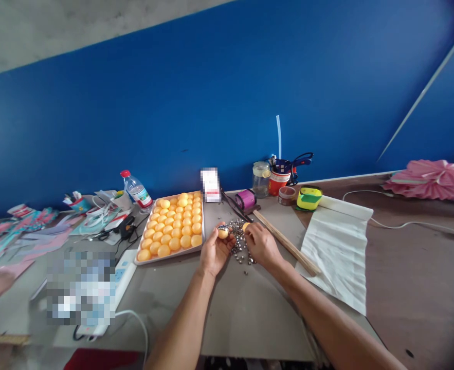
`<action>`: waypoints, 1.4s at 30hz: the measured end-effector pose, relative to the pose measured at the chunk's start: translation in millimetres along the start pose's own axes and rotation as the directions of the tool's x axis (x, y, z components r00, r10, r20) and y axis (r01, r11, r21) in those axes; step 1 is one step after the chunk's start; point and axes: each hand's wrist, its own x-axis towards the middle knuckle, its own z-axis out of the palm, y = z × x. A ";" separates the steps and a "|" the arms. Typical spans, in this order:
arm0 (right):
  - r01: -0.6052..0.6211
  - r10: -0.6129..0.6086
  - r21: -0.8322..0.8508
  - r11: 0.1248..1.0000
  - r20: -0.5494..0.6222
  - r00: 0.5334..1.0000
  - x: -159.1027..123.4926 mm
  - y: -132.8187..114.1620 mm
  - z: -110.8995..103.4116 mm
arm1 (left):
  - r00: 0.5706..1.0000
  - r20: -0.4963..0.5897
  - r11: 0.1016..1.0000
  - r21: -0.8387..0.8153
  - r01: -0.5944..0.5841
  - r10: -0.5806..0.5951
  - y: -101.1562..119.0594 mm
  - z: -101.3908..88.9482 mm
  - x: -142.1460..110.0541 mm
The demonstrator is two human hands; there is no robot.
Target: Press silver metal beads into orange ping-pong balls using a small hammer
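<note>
My left hand (213,252) is closed around a small orange ball (223,232) that carries some silver beads on top. My right hand (260,243) is closed too, pinching another small orange piece (245,226) at its fingertips. Between and under both hands lies a pile of small silver beads (239,241) on the grey table (246,308). Just left of my left hand stands a tray (170,257) filled with several rows of orange balls (175,223).
A wooden stick (288,245) and a white cloth (337,249) lie to the right. At the back stand a water bottle (136,190), a glass jar (261,179), a red cup of tools (279,180), a purple ribbon spool (246,199) and a yellow-green box (309,198). A power strip (124,267) and cables lie left.
</note>
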 end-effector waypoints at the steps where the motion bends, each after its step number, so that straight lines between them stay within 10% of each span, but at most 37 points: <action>1: -0.041 0.044 0.091 0.995 -0.029 0.999 0.1 1.3 -0.2 | 1.000 0.009 1.000 0.010 -0.007 0.007 -0.2 0.3 -0.6; 9: -0.315 0.249 0.718 0.620 0.200 0.948 -0.6 -4.9 8.5 | 0.998 0.060 0.997 0.070 -0.030 0.026 -0.1 7.0 -7.1; 16: -0.379 0.183 0.884 0.274 0.339 0.923 -1.9 -13.1 3.3 | 0.994 0.100 0.994 0.100 -0.042 0.032 -1.3 5.5 -7.5; 42: -0.348 0.222 0.912 0.216 0.301 0.927 -0.4 -8.6 3.3 | 0.994 0.105 0.982 0.186 -0.025 0.005 -7.3 9.6 -9.3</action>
